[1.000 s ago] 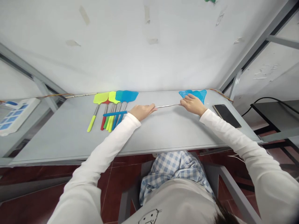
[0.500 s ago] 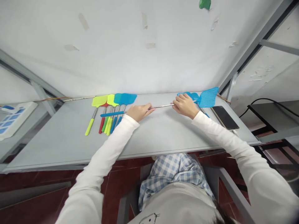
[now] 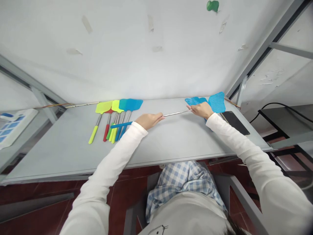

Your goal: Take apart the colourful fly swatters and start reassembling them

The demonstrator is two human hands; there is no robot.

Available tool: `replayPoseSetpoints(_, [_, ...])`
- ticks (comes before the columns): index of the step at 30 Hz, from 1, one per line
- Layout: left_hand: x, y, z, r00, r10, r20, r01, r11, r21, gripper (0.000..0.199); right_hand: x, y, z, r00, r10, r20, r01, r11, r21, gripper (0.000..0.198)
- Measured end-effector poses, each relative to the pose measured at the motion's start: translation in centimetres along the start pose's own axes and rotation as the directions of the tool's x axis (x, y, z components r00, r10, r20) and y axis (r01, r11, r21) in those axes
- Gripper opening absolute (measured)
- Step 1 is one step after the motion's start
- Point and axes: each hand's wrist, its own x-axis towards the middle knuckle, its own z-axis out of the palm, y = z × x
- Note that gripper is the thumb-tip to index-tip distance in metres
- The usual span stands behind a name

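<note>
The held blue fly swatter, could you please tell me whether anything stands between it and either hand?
Nothing visible does: the left hand and right hand both grip the swatter's metal rod directly.

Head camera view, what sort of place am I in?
Probably a simple indoor workstation: a grey table set against a white wall, with fly swatters laid on it and a metal frame around it.

A flat, black, rectangular phone (image 3: 236,124) lies at middle right; a white, blue-panelled block (image 3: 15,125) (partly cut off) sits far left.
</note>
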Motion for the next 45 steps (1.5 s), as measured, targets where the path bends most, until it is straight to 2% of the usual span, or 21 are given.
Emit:
replayPoseSetpoints(5, [-3.2,-3.3,0.4,0.994,-0.106,-0.02,0.107,0.993,0.04,0.045,-0.8,2.7,1.2,0.993,0.121,-0.01,-0.121,0.993,-0.005,0.062])
replayPoseSetpoints(8, [-4.9,-5.3,0.6,0.988,-0.151,0.024,0.15,0.987,0.055,0.044,-1.2,4.0,1.2,0.989,0.15,0.004,-0.149,0.988,-0.049,0.062])
replayPoseSetpoints(12, [-5.4,-5.7,0.6,0.975,-0.219,0.043,0.22,0.975,-0.016,0.042,-1.2,3.6,0.8,0.986,0.163,0.035,-0.16,0.985,-0.069,0.062])
replayPoseSetpoints(14, [-5.4,-5.6,0.5,0.975,-0.21,0.079,0.215,0.975,-0.059,0.04,-1.4,3.2,0.5,0.986,0.154,0.059,-0.149,0.986,-0.078,0.062])
replayPoseSetpoints(17, [-5.7,-5.6,0.5,0.974,-0.199,0.106,0.203,0.979,-0.033,0.041,-1.9,3.1,0.2,0.988,0.126,0.088,-0.118,0.989,-0.09,0.062])
replayPoseSetpoints(24, [-6.6,-6.2,1.0,0.979,-0.204,0.02,0.203,0.979,0.032,0.047,-1.8,3.6,0.3,0.985,0.16,0.058,-0.157,0.986,-0.06,0.061])
replayPoseSetpoints(28, [-7.1,-5.9,0.8,0.977,-0.212,0.0,0.212,0.976,0.041,0.049,-1.9,3.8,0.5,0.988,0.139,0.068,-0.135,0.989,-0.066,0.058])
replayPoseSetpoints(31, [-7.3,-6.1,0.7,0.988,-0.157,0.009,0.157,0.987,0.036,0.045,-2.4,4.4,0.7,0.983,0.163,0.082,-0.155,0.983,-0.098,0.059])
replayPoseSetpoints(34, [-7.7,-7.3,1.0,0.994,-0.104,0.018,0.103,0.993,0.06,0.042,-2.9,5.5,0.9,0.974,0.213,0.081,-0.203,0.972,-0.12,0.058])
replayPoseSetpoints(37, [-8.4,-9.3,1.5,0.977,-0.196,0.079,0.192,0.98,0.056,0.039,-3.3,6.8,1.1,0.978,0.16,0.137,-0.148,0.984,-0.096,0.052])
replayPoseSetpoints(39, [-8.9,-10.3,1.9,0.953,-0.281,0.113,0.279,0.96,0.035,0.038,-3.2,7.7,1.1,0.984,0.065,0.163,-0.052,0.995,-0.081,0.047])
replayPoseSetpoints(42, [-9.4,-11.1,2.5,0.938,-0.342,0.06,0.34,0.939,0.048,0.039,-2.8,8.8,0.9,0.973,-0.1,0.21,0.118,0.99,-0.073,0.041])
replayPoseSetpoints(43, [-9.5,-11.2,2.8,0.938,-0.345,0.027,0.344,0.937,0.058,0.04,-2.7,9.0,0.8,0.966,-0.107,0.236,0.128,0.989,-0.077,0.042])
replayPoseSetpoints(45, [-9.4,-11.2,3.2,0.939,-0.343,-0.025,0.344,0.937,0.063,0.044,-2.5,9.1,0.5,0.96,-0.015,0.278,0.048,0.992,-0.115,0.05])
